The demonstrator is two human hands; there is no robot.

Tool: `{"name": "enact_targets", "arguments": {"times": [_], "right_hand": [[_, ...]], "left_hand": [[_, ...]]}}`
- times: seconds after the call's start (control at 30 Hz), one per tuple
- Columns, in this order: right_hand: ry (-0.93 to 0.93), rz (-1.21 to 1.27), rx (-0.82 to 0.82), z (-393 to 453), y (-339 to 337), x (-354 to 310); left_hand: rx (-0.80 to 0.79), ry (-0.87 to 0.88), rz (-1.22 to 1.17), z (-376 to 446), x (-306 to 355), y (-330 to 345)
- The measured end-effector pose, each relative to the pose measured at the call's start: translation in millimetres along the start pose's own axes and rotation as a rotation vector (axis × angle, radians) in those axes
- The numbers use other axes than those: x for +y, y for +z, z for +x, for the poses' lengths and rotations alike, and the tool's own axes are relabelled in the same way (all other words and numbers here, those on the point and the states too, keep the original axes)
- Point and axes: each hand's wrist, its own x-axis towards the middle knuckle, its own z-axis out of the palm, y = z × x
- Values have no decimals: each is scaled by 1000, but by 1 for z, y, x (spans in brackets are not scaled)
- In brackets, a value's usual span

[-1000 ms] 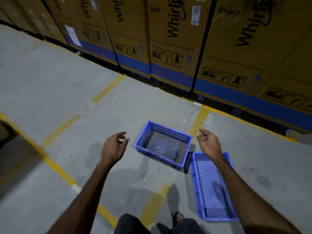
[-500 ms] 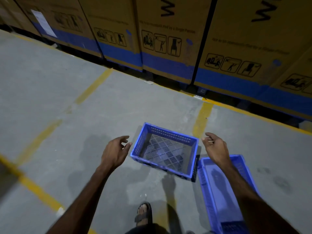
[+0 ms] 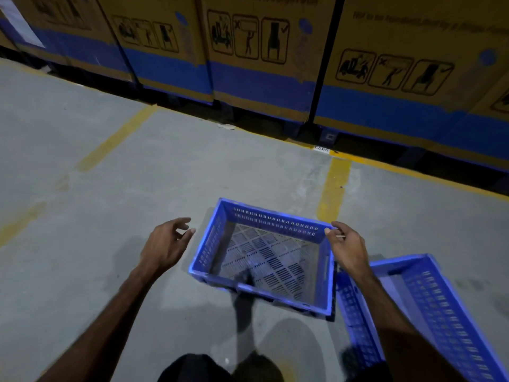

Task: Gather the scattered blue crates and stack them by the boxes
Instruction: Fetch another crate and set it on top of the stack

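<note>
Crate (image 3: 264, 260) sits on the floor (image 3: 110, 216) between the left hand (image 3: 165, 248) and right hand (image 3: 347, 250), both spread wide, gripping nothing.

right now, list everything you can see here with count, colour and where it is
crates: 2, blue, on the floor in front of the person; one between the hands, open side up and empty, the other to its right, partly behind the right forearm
boxes: a row, brown with a blue band and printed handling pictures, along the far edge of the floor
floor: grey concrete with yellow painted lines
label: 1, white, on the floor by the yellow line near the boxes
scrap: 1, pale, on the floor near the boxes
left hand: open, just left of the middle crate, not touching it
right hand: at that crate's far right corner, fingers at the rim
</note>
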Motion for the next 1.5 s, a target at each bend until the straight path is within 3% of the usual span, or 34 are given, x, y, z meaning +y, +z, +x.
{"name": "enact_targets", "arguments": {"times": [0.3,0.53,0.97,1.33,1.5], "right_hand": [[69,47,90,43,62,107],[69,-1,114,59,85,147],[55,-116,177,54,93,193],[129,-215,145,48,104,207],[135,-184,91,51,112,214]], "left_hand": [[-1,23,49,45,-80,102],[18,-11,57,66,-117,148],[8,-56,86,49,-171,182],[-93,-65,67,48,-187,199],[-57,-61,21,56,-187,204]]}}
